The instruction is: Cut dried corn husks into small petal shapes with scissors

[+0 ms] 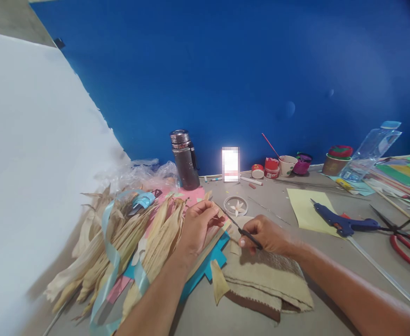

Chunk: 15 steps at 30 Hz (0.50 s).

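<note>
Near the centre of the frame, black-handled scissors [244, 232] are gripped by the right hand [266, 233], its fingers curled firmly round the handles, with the blades directed up and left toward the left hand [198, 221]. The left hand's thumb and fingertips are drawn together beside the blade tips; whether anything is pinched there cannot be made out. Below the right hand, a folded brown cloth [266, 280] is laid on the table, its left edge touched by a pale husk piece [219, 282]. Just above the hands, a small star-shaped flower [238, 208] is encircled by a pale ring [226, 205]. The left of the frame is filled by dried husks [163, 228], crossed by a light-blue ribbon [111, 252]. At right, a yellow sheet [300, 210] is partly covered by a blue glue gun [345, 225], and red-handled scissors [397, 247] are seen near the edge.
</note>
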Available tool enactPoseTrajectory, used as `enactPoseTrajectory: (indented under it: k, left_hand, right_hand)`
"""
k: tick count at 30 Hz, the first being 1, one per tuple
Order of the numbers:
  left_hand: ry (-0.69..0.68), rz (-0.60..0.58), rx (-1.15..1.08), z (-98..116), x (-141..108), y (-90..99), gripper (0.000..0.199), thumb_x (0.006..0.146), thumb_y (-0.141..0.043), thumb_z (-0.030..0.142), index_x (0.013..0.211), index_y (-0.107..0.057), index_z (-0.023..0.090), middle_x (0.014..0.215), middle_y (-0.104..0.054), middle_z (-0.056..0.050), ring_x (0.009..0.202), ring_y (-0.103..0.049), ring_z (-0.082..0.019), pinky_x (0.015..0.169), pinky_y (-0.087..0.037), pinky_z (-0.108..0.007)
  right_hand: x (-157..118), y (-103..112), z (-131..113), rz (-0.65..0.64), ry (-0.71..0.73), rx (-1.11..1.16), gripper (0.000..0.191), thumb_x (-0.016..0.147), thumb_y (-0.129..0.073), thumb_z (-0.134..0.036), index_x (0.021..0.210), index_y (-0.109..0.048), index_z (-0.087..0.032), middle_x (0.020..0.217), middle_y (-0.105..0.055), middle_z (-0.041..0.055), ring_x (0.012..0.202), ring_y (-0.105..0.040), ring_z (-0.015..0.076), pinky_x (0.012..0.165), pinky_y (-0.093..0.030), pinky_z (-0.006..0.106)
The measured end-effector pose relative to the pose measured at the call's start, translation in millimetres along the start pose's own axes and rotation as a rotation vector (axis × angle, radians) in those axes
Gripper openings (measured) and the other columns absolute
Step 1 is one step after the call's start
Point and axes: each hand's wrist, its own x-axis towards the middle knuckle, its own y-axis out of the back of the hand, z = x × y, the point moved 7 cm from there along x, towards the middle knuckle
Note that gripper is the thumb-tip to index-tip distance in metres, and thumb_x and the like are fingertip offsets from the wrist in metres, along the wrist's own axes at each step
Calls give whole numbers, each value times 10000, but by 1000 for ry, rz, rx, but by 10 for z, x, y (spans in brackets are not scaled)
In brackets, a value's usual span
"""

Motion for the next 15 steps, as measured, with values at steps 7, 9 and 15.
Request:
enactPoseTrajectory:
  k: [7,9,15]
  left_hand:
    - [64,26,-66,-87,11,8,143,700,-748,239,671,-643,145,588,-548,26,525,-507,-71,529,-415,-190]
    - [126,8,-97,-151,-5,-43,165,681,-768,246,664,-638,146,588,-560,22,519,-508,-72,533,-425,-196]
    - [171,-46,-8,-245,-53,-176,207,639,-809,265,650,-656,126,605,-594,-2,515,-535,-85,526,-447,-214]
  right_hand:
    - [15,21,-41,84,103,110,396,712,-725,-530,738,-660,-141,652,-641,24,562,-486,115,507,-321,224]
    - [15,58,-30,190,119,224,370,703,-750,-491,810,-659,-149,656,-618,12,569,-491,119,508,-333,227]
    - [-22,80,-102,279,204,369,269,745,-727,-400,699,-651,-147,637,-587,11,562,-443,104,530,-307,250]
